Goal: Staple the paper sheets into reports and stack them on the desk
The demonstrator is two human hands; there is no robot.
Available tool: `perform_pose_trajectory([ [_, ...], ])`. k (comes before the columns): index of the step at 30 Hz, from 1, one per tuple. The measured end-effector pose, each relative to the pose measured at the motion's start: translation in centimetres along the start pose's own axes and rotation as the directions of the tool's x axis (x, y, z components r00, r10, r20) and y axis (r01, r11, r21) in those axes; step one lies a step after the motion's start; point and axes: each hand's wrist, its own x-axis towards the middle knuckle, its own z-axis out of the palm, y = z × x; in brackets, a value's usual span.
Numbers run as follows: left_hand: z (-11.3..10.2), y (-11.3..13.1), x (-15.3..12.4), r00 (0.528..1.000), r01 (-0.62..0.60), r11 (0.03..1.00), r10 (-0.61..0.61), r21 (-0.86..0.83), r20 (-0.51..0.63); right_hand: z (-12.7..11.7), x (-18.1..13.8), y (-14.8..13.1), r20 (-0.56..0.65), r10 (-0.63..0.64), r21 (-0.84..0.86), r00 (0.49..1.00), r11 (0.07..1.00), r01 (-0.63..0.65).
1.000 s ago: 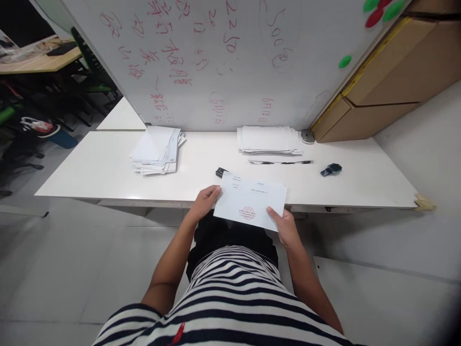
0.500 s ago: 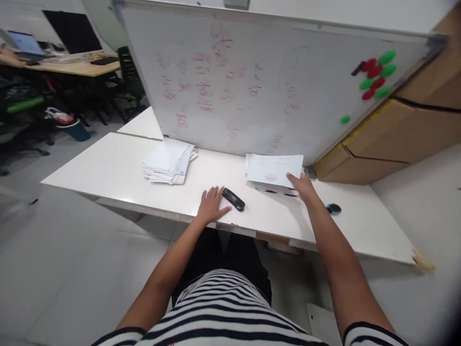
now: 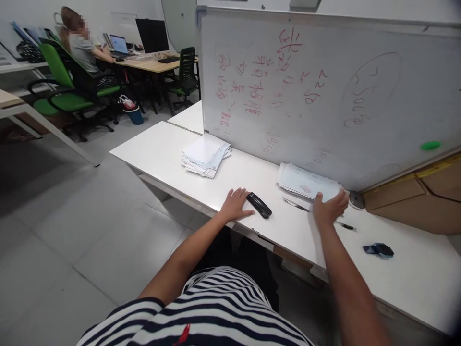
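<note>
Bluish-white and stamped, a flat paper sheet is lying atop the right pile on the far side of the smooth bench, its placing apparently nearly done; the ragged left pile is sitting untouched. Well apart, the right hand is covering the sheet's near right corner, grip unclear, while the left hand is lying spread just beside a glossy, rounded stapler.

Left hand beside black stapler, right hand at stacked papers, whiteboard behind
</note>
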Motion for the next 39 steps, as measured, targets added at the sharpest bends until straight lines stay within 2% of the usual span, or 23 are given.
perform_pose_trajectory([
  [4,0.2,-0.2,0.1,1.000,-0.004,1.000,0.004,-0.012,-0.007,-1.7,-6.7,-0.9,0.163,-0.121,0.074,0.979,0.991,0.110],
  [6,0.1,-0.2,0.1,1.000,-0.003,1.000,0.003,-0.019,-0.011,-2.5,-9.2,-1.2,0.248,-0.117,0.081,0.962,0.992,0.100],
  [8,0.0,-0.1,0.1,1.000,0.000,1.000,-0.001,-0.024,-0.010,-3.0,-10.7,-1.4,0.281,-0.091,0.055,0.955,0.995,0.078],
  [11,-0.4,0.1,0.0,1.000,-0.009,1.000,0.010,-0.029,0.003,-2.9,-10.9,-1.8,0.314,-0.028,-0.042,0.949,0.998,0.043],
  [15,-0.8,0.2,0.0,1.000,-0.008,0.999,0.007,-0.046,-0.021,-2.2,-10.0,-1.8,0.442,0.031,-0.120,0.896,0.993,0.025],
  [21,0.1,0.2,-0.4,0.990,-0.018,0.994,0.003,-0.106,-0.139,-1.8,-9.9,-1.7,0.544,0.039,-0.174,0.838,0.982,0.068],
  [25,0.0,-0.6,-0.2,0.953,-0.030,0.967,-0.049,-0.253,-0.300,-2.0,-9.9,-2.0,0.573,0.060,-0.243,0.817,0.965,0.100],
  [27,-1.7,-2.0,1.0,0.913,-0.014,0.953,-0.112,-0.304,-0.392,-2.0,-9.8,-2.1,0.582,0.071,-0.273,0.810,0.955,0.112],
  [29,-4.6,-4.5,2.9,0.859,0.038,0.971,-0.152,-0.235,-0.490,-2.0,-9.5,-2.1,0.607,0.076,-0.298,0.791,0.945,0.138],
  [31,-7.8,-7.9,5.0,0.784,0.165,0.979,-0.204,-0.121,-0.587,-2.0,-9.1,-2.0,0.650,0.071,-0.311,0.757,0.933,0.180],
  [32,-9.2,-9.8,6.0,0.764,0.244,0.967,-0.240,-0.077,-0.599,-2.0,-9.0,-2.0,0.670,0.067,-0.313,0.739,0.928,0.200],
  [34,-11.2,-13.2,7.2,0.755,0.410,0.912,-0.351,-0.019,-0.553,-2.1,-8.7,-1.8,0.694,0.059,-0.311,0.717,0.923,0.225],
  [35,-11.6,-14.7,7.5,0.754,0.492,0.870,-0.432,-0.010,-0.495,-2.1,-8.6,-1.7,0.697,0.058,-0.310,0.714,0.923,0.228],
  [37,-11.4,-16.7,7.4,0.734,0.596,0.803,-0.550,-0.011,-0.398,-2.0,-8.6,-1.6,0.690,0.054,-0.306,0.722,0.925,0.225],
  [39,-10.5,-17.7,6.9,0.707,0.640,0.768,-0.598,-0.017,-0.379,-2.0,-8.8,-1.6,0.675,0.041,-0.298,0.737,0.929,0.220],
])
